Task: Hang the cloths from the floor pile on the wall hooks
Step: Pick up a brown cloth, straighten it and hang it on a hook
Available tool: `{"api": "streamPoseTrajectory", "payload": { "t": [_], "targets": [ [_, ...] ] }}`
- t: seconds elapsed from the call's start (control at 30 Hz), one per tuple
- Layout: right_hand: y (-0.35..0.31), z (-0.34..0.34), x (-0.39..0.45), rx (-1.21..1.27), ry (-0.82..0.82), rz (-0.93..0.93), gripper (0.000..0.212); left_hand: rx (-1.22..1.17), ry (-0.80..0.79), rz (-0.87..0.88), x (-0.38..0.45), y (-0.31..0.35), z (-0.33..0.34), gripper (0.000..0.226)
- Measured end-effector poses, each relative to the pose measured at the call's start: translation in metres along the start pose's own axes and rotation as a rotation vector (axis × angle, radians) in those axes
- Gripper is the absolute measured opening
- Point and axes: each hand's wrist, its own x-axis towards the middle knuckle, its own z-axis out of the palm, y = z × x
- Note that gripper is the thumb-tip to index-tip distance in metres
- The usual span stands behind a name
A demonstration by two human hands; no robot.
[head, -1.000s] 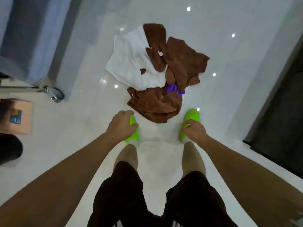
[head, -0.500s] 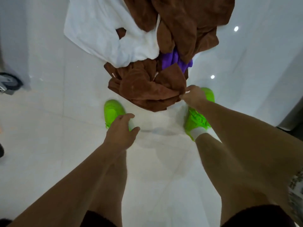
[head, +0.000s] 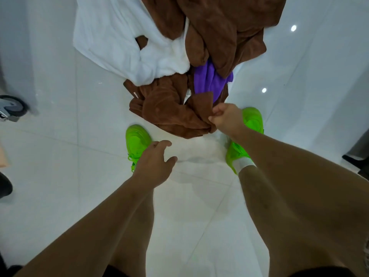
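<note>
Right hand on the nearest brown cloth, left hand waiting empty.

The right hand [head: 226, 118] pinches a raised fold of the near brown cloth [head: 169, 113], which lies crumpled on the floor [head: 60, 156], spreading out to that hand's left and slightly beyond it. The left hand [head: 154, 161] hangs with fingers loosely spread, holding nothing, a little short of the cloth's near edge, so the right is plainly nearer. The pile runs away from both hands: one white cloth [head: 123, 43] far left, one purple cloth [head: 212, 81] just beyond the right hand, and brown cloth [head: 229, 29] heaped farthest. I count two brown masses for sure, perhaps more tangled in. No wall hooks in sight.
</note>
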Motion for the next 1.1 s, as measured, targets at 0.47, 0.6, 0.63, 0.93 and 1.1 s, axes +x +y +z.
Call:
{"api": "streamPoseTrajectory", "payload": {
  "t": [0.47, 0.6, 0.63, 0.93, 1.1],
  "targets": [
    [-0.108, -0.085, -0.167, 0.413, -0.145, -0.063, 0.018, -0.088, 0.137, 0.344, -0.077, 0.099, -0.115, 0.061],
    [-0.153, -0.129, -0.221, 0.456, -0.055, -0.155, 0.038, -0.079, 0.193, 0.315, -0.128, 0.133, -0.164, 0.011],
    [-0.161, -0.139, -0.233, 0.445, -0.037, -0.171, 0.041, -0.088, 0.218, 0.307, -0.140, 0.138, -0.175, 0.022],
    [-0.246, -0.245, -0.369, 0.369, 0.277, -0.393, 0.036, -0.241, 0.366, 0.416, -0.273, 0.196, -0.286, 0.014],
    [-0.288, -0.274, -0.437, 0.358, 0.322, -0.484, 0.018, -0.510, 0.431, 0.496, -0.353, 0.234, -0.337, 0.014]
  ]
}}
